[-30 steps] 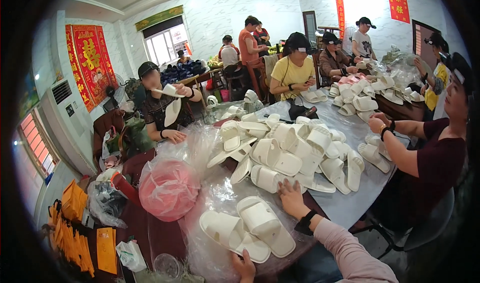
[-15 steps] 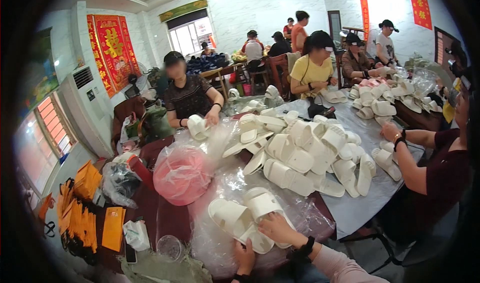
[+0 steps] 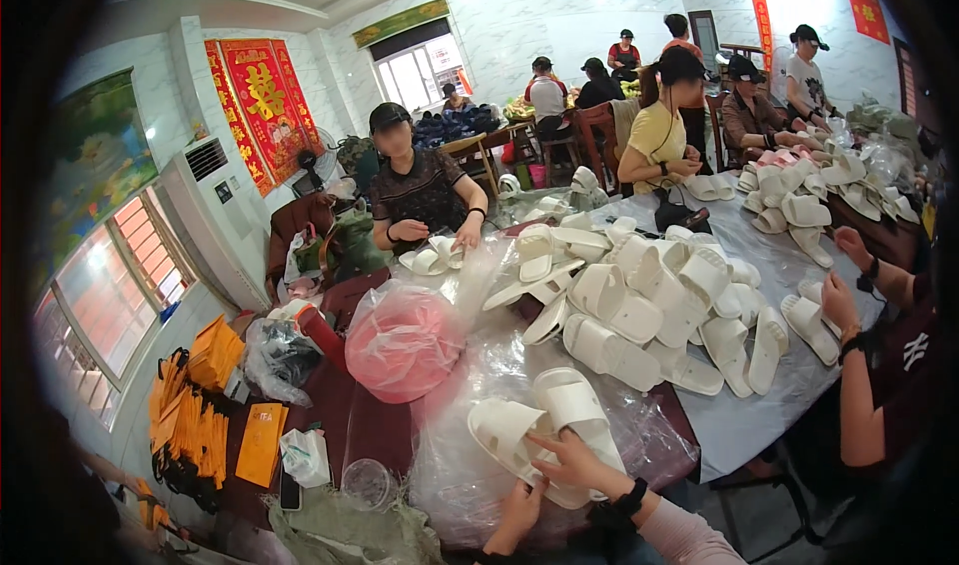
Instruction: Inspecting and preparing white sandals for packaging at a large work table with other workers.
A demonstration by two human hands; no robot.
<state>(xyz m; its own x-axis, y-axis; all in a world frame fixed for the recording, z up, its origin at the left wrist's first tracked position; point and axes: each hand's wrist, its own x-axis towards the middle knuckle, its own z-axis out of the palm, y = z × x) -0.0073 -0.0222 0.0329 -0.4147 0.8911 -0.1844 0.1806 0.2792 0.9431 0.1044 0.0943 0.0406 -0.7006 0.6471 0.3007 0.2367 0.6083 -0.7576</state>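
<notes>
A pair of white slide slippers lies in front of me on clear plastic sheeting (image 3: 450,465): the left slipper (image 3: 496,427) and the right slipper (image 3: 571,395), side by side with toes away from me. My right hand (image 3: 579,463) reaches over both, its fingers apart and resting near their straps; it grips nothing. By the heel of the left slipper is my left hand (image 3: 519,510), fingers upright and slightly apart at the slipper's edge, with no held thing visible. Beyond the pair rises a large heap of white slippers (image 3: 619,305).
A pink bundle in clear plastic (image 3: 405,340) sits left of the heap. Orange pouches (image 3: 190,425), a white tissue pack (image 3: 305,457) and a clear round tub (image 3: 368,485) lie at the left. A person opposite (image 3: 420,180) handles slippers; another person's arms (image 3: 849,305) work at the right.
The view has swung left, so everything sits further right. My right hand has shifted toward the left slipper, and my left hand has come closer to it. The person opposite has lowered the slippers.
</notes>
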